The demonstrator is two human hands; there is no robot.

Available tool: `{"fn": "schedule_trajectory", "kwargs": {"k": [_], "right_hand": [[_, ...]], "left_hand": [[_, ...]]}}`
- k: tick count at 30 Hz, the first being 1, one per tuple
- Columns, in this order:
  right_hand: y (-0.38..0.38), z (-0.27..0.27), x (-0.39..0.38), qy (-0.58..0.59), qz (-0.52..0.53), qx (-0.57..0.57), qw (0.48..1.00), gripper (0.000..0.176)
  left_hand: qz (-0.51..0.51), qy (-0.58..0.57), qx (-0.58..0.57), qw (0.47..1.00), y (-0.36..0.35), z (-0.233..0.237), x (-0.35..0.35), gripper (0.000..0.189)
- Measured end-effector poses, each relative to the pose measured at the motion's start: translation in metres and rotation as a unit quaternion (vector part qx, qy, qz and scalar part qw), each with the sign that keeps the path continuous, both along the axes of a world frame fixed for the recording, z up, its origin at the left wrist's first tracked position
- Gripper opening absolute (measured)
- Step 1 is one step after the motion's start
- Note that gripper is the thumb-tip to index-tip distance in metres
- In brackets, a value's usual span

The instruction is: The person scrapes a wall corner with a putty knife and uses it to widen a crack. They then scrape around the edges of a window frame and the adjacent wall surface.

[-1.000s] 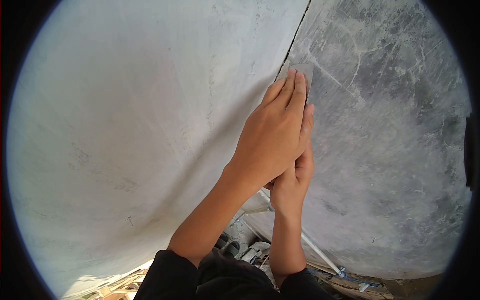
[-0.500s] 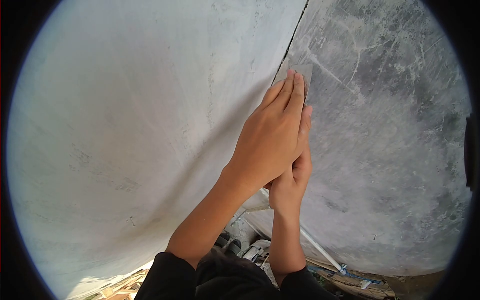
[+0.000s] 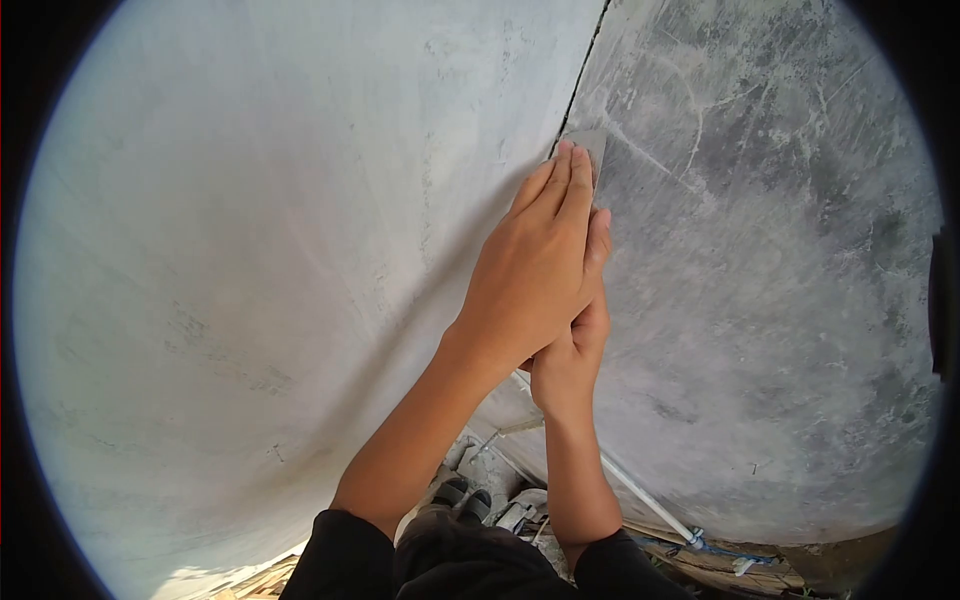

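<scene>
A scraper with a thin grey metal blade lies against the dark grey wall, just right of the corner joint. My left hand is laid over the tool, its fingers stretched out flat and pointing up the blade. Beneath it, my right hand is closed around what appears to be the scraper's handle, with its thumb pointing up along the side. The handle and most of the right fingers are hidden by my left hand.
A pale, smooth wall fills the left, and a mottled grey wall the right. A dark gap runs along their joint. Below are a light pole with blue ties, my sandalled feet and wooden boards.
Both hands and the scraper have shifted slightly left, bringing the blade closer to the corner joint. The camera view has turned a little. The grip looks the same.
</scene>
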State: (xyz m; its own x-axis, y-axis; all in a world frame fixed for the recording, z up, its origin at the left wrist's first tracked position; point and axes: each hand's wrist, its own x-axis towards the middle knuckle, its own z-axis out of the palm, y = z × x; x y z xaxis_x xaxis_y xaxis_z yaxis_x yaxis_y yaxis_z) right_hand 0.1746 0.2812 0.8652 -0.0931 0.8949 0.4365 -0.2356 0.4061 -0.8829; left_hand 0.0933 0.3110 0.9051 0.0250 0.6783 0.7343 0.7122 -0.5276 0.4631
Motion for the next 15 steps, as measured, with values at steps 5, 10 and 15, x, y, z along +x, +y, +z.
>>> {"fn": "schedule_trajectory", "kwargs": {"k": [5, 10, 15], "right_hand": [[-0.008, -0.016, 0.041, 0.049, 0.077, -0.094, 0.991, 0.063], [-0.094, -0.101, 0.129, -0.032, 0.105, -0.151, 0.982, 0.064], [-0.202, -0.15, 0.166, -0.029, 0.048, -0.376, 0.925, 0.062]], "left_hand": [[-0.058, 0.021, -0.04, 0.997, -0.015, -0.002, -0.003, 0.064], [-0.073, -0.019, 0.01, 0.997, -0.018, -0.003, 0.003, 0.072], [-0.029, 0.006, 0.031, 0.999, 0.023, -0.003, 0.008, 0.079]]}}
